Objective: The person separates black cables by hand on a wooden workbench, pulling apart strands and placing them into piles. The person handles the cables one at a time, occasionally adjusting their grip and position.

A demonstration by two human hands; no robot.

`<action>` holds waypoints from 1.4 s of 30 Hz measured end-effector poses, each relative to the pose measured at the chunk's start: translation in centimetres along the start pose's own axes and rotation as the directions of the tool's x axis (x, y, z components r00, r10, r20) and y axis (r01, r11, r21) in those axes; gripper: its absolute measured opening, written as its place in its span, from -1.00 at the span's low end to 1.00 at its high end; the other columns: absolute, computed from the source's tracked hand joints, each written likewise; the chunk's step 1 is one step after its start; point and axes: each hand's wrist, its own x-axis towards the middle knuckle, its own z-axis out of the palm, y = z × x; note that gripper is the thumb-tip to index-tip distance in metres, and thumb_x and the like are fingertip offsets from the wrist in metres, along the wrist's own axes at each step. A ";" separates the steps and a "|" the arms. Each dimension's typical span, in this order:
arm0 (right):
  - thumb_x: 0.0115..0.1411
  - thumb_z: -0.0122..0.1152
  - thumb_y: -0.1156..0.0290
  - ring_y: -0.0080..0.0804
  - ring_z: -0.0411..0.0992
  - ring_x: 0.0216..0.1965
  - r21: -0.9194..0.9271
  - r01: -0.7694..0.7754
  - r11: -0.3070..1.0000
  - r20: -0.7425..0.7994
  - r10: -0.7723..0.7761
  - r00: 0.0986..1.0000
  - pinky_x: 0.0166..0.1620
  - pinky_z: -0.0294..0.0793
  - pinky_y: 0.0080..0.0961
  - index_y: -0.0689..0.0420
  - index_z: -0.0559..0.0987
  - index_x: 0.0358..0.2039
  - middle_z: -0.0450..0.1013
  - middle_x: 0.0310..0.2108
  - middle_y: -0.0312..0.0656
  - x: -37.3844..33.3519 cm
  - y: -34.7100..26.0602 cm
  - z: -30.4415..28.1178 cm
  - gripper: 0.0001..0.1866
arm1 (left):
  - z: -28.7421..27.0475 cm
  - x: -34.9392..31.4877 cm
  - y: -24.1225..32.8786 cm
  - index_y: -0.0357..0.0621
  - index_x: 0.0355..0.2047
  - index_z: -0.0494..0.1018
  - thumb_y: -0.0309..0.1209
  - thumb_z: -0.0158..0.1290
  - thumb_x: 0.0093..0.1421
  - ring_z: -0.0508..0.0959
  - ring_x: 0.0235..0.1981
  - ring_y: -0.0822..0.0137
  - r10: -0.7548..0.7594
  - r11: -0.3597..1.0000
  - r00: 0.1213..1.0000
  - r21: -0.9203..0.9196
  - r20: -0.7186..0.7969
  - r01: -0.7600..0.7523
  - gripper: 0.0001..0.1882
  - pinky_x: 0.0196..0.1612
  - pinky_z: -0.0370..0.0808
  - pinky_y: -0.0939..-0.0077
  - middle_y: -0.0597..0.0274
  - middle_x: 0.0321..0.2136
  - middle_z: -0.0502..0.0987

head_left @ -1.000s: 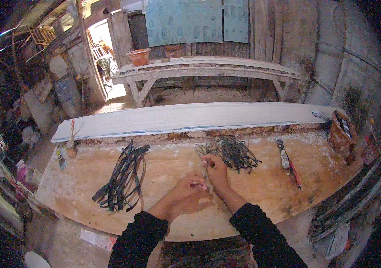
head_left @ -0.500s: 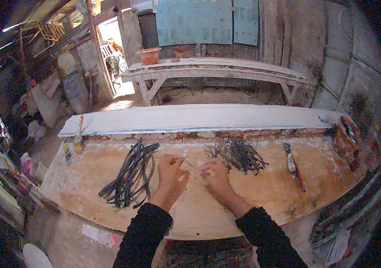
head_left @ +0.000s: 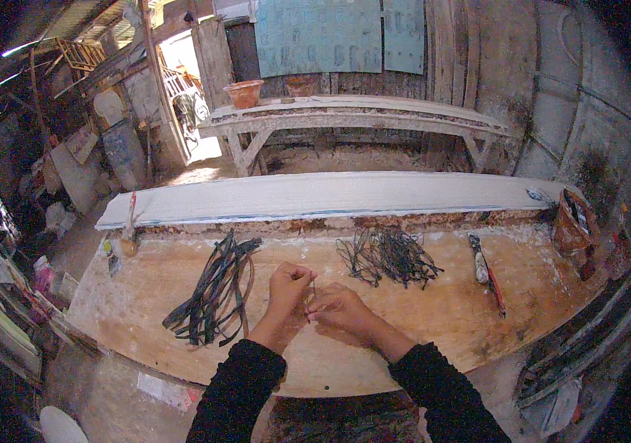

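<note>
Over the middle of the wooden board [head_left: 315, 362], my left hand [head_left: 288, 294] pinches the upper end of a thin dark cord [head_left: 313, 286]. My right hand [head_left: 343, 314] sits just beside and lower, its fingertips closed on the cord's lower part. The cord runs short and upright between the two hands; the rest of it is hidden by fingers. Left of my hands lies a loose bundle of flat black strips [head_left: 216, 295]. Beyond my right hand is a pile of thin, knotted black cords [head_left: 397, 255].
A brush-like tool with a red handle [head_left: 487, 277] lies on the right. A brown pot [head_left: 575, 221] stands at the far right corner. A long white slab [head_left: 330, 197] borders the board's far side. Behind it stands a bench [head_left: 374, 111] with an orange basin [head_left: 244, 94].
My right hand has come closer to my left and slightly lower. The cord between them has turned from slanting to nearly upright. The strips and the knotted pile stay put.
</note>
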 end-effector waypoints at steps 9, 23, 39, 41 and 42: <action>-0.04 0.20 0.53 -0.49 0.34 -0.35 -0.242 0.040 0.969 -0.446 -0.148 0.883 -0.26 0.33 -0.55 0.19 0.48 -0.40 0.38 -0.44 -0.25 0.6 2.2 -0.8 -0.86 | 2.0 -2.5 4.2 -0.08 -0.40 0.31 -0.51 -0.02 0.13 0.37 -0.72 0.48 -0.148 0.970 0.966 -0.160 0.211 0.184 -0.93 -0.76 0.29 0.63 0.30 -0.64 0.38; -0.02 0.14 0.61 -0.48 0.35 -0.43 -0.469 0.009 0.883 -0.689 -0.373 0.621 -0.28 0.35 -0.54 0.14 0.54 -0.34 0.38 -0.50 -0.24 2.4 4.5 -4.7 -0.82 | 3.6 -6.6 6.8 -0.14 -0.39 0.41 -0.42 0.06 0.14 0.40 -0.37 0.54 -0.187 0.971 0.753 0.005 0.631 0.238 -0.92 -0.27 0.35 0.65 0.37 -0.44 0.38; -0.08 0.32 0.39 -0.34 0.38 -0.44 -0.668 -0.054 0.742 -0.604 -0.499 0.621 -0.34 0.35 -0.46 0.15 0.58 -0.49 0.39 -0.50 -0.17 1.7 3.9 -3.9 -0.86 | -0.2 -2.5 4.3 -0.15 -0.34 0.30 -0.43 0.02 0.12 0.41 -0.54 0.26 -0.194 0.888 0.931 -0.347 0.309 0.300 -0.86 -0.29 0.44 0.29 0.16 -0.57 0.38; -0.07 0.31 0.37 -0.34 0.39 -0.45 -0.553 -0.060 0.831 -0.604 -0.351 0.715 -0.36 0.35 -0.45 0.17 0.58 -0.50 0.41 -0.53 -0.16 1.1 2.6 -3.0 -0.84 | 0.0 -2.9 6.5 -0.15 -0.33 0.30 -0.41 0.03 0.11 0.41 -0.51 0.26 -0.186 0.941 0.968 -0.252 0.169 0.225 -0.83 -0.28 0.44 0.27 0.16 -0.52 0.36; -0.06 0.31 0.35 -0.34 0.39 -0.45 -0.491 -0.067 0.868 -0.590 -0.275 0.759 -0.37 0.35 -0.45 0.17 0.58 -0.51 0.41 -0.54 -0.16 1.0 2.3 -2.7 -0.83 | -0.1 -2.9 7.1 -0.14 -0.32 0.30 -0.40 0.05 0.10 0.41 -0.49 0.26 -0.260 0.899 0.956 -0.326 0.138 0.292 -0.82 -0.27 0.44 0.26 0.17 -0.47 0.36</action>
